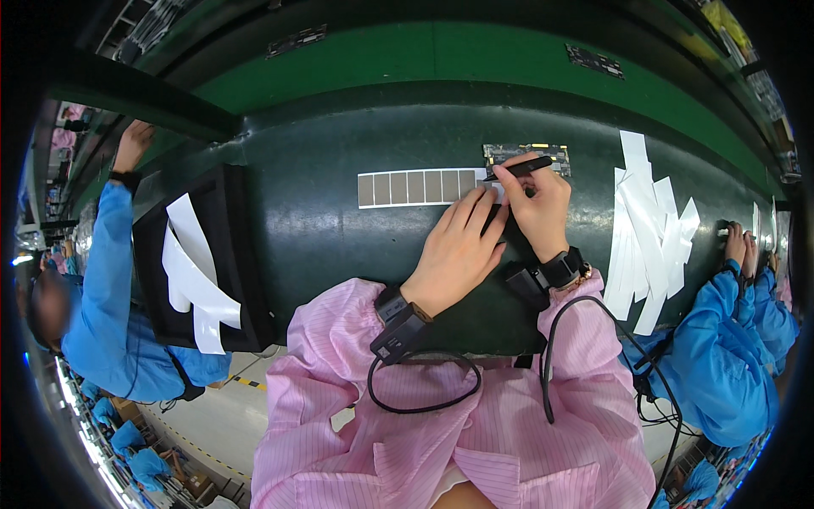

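Observation:
A long strip of grey rectangular stickers [415,187] lies on the dark green work surface [339,229]. My left hand [462,246] rests flat beside the strip's right end, fingers extended and pressing down there. My right hand [536,204] grips black tweezers [519,168], whose tip meets the strip's right end. Just behind my right hand lies a small circuit board [526,154]. Both wrists wear black straps with cables.
A heap of white backing strips [649,237] lies to the right. A black tray [203,263] with white strips sits to the left. Workers in blue sleeves stand at both sides. Two more circuit boards [595,61] ride on the green conveyor behind.

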A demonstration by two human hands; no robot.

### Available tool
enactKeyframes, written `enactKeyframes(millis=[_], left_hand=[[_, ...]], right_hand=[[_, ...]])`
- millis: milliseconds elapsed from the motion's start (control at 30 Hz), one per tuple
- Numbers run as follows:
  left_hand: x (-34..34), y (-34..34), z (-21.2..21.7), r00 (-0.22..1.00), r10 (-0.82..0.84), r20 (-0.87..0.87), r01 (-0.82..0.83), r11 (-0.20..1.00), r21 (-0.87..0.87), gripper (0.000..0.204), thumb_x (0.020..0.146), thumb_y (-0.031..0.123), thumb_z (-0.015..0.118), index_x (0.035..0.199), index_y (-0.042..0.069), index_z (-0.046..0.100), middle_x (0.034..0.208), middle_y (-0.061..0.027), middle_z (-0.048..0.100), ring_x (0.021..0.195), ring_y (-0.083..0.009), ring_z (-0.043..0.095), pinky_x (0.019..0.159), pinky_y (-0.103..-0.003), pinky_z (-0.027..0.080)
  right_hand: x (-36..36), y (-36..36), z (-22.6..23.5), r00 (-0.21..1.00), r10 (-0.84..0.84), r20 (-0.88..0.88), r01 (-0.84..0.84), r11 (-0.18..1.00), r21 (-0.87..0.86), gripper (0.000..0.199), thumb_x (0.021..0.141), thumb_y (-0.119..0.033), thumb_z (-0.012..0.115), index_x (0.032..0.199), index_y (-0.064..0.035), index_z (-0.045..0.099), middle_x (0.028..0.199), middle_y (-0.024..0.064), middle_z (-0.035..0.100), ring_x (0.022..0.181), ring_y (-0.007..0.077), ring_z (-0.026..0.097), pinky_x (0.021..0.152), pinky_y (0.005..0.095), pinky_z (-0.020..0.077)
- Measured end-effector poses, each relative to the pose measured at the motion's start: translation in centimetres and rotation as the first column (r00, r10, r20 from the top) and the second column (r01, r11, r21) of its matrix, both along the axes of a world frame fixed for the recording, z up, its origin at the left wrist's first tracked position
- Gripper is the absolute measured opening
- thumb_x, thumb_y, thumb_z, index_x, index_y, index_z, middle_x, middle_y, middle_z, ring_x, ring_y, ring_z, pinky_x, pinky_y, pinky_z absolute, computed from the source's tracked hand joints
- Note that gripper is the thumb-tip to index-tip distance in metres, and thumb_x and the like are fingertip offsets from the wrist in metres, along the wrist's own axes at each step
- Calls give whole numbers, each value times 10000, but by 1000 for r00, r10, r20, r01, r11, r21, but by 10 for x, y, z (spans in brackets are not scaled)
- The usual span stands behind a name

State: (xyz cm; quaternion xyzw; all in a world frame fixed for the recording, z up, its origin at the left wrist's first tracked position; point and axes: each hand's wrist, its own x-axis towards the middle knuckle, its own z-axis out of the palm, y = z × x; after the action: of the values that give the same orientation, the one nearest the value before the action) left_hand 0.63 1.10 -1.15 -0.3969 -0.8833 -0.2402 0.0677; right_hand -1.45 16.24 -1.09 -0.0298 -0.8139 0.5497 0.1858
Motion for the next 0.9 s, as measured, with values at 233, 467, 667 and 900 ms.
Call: enactKeyframes(millis=[233, 467, 667, 900], left_hand=[[0, 0, 0, 1000, 7, -1, -7, 1000, 2, 526, 786, 227, 682, 1243, 29, 514, 1299, -170, 461, 1235, -321, 433, 1000, -423, 398], [-2, -1, 2, 999, 7, 51, -9, 999, 37, 492, 788, 201, 680, 1221, 29, 521, 1299, -166, 455, 1222, -321, 443, 992, -423, 402], [-9, 3, 5, 999, 10, 36, -14, 995, 95, 461, 783, 167, 683, 1185, 8, 521, 1287, -170, 458, 1205, -329, 458, 1003, -422, 393], [-15, 8, -1, 1000, 1, 4, -1, 996, 89, 455, 781, 154, 682, 1172, -9, 515, 1295, -187, 452, 1226, -338, 449, 1048, -435, 368]], right_hand=[[0, 0, -1, 999, -18, -31, 16, 998, -60, 92, 811, -44, 708, 839, 14, 641, 694, 62, 643, 555, 92, 610, 521, 226, 474], [-5, 21, -2, 998, -42, 44, 55, 927, -371, 105, 857, -75, 691, 882, 9, 634, 688, 27, 617, 551, 66, 584, 477, 201, 428], [-11, 37, -6, 993, -57, 105, 95, 909, -406, 125, 888, -124, 657, 913, -6, 623, 715, 49, 612, 523, 75, 529, 482, 206, 383], [-15, 41, -9, 989, -11, 146, 77, 889, -451, 123, 878, -116, 662, 908, -4, 623, 699, 38, 602, 534, 75, 524, 503, 210, 391]])
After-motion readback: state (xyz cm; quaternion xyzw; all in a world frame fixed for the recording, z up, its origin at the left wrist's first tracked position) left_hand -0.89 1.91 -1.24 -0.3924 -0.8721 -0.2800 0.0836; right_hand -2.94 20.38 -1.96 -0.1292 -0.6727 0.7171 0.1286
